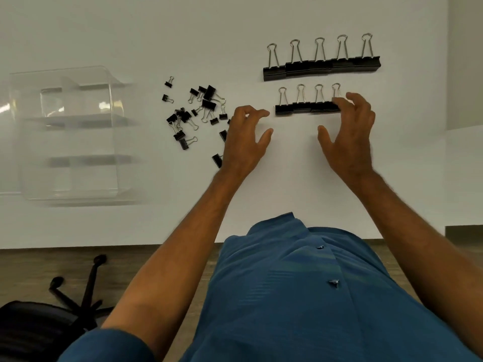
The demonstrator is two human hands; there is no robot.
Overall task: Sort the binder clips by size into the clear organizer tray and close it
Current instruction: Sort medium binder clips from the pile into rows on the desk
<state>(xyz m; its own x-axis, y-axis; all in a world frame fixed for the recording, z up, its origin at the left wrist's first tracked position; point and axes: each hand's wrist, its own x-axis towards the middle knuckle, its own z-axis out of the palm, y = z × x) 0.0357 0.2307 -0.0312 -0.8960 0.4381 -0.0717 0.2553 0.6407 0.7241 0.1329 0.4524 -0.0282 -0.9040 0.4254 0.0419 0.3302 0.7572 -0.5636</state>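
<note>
Binder clips (307, 107) sit mid-frame in a neat size-matched row, bracketed by left hand (247, 137) and right hand (349, 131), fingers (339, 101) spread and loosely curled, likely squaring it. Organizer tray (70, 131) waits at left, no clips inside.

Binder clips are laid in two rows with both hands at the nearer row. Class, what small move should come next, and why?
Probably press the nearer row of four medium black binder clips together. The left hand is beside its left end, the right hand touches its right end, and the clear plastic organizer tray holds no clips.
</note>
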